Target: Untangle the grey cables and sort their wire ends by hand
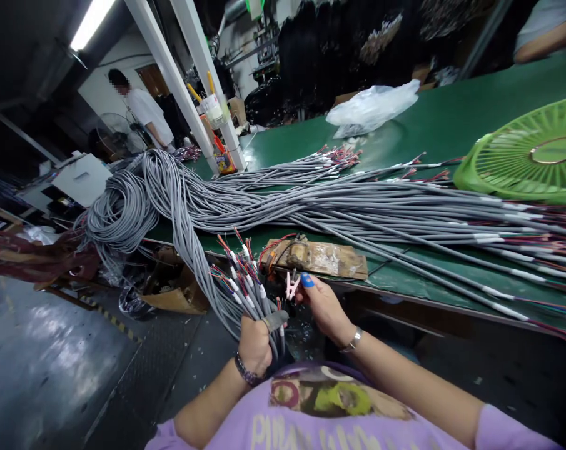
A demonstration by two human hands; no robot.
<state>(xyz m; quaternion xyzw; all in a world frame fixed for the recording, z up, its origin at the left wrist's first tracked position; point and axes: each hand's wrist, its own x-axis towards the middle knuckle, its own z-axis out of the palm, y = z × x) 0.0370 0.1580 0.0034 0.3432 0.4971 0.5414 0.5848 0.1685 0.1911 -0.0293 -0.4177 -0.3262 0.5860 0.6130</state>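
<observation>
My left hand (pixel 254 342) is clamping round a bundle of grey cables (pixel 257 300) just below their stripped ends, where thin coloured wires are fanning upward and white sleeves are showing; a grey wrap (pixel 276 319) is covering my left thumb. The bundle is hanging down toward my grip from a large heap of grey cables (pixel 236 203) that is spreading beyond both hands. My right hand (pixel 327 310) is hovering apart from the left, just to its right, with a blue wrap (pixel 307 280) covering the thumb. A small pale pink clip (pixel 292 286) is showing right at my right fingertips; I cannot tell whether they are pinching it. Just beyond that hand, a worn wooden board (pixel 339 260) is lying on the green table (pixel 433 125). A green fan (pixel 540 150) is sitting far to the right of my right hand, while a clear plastic bag (pixel 374 106) is lying well beyond it.
</observation>
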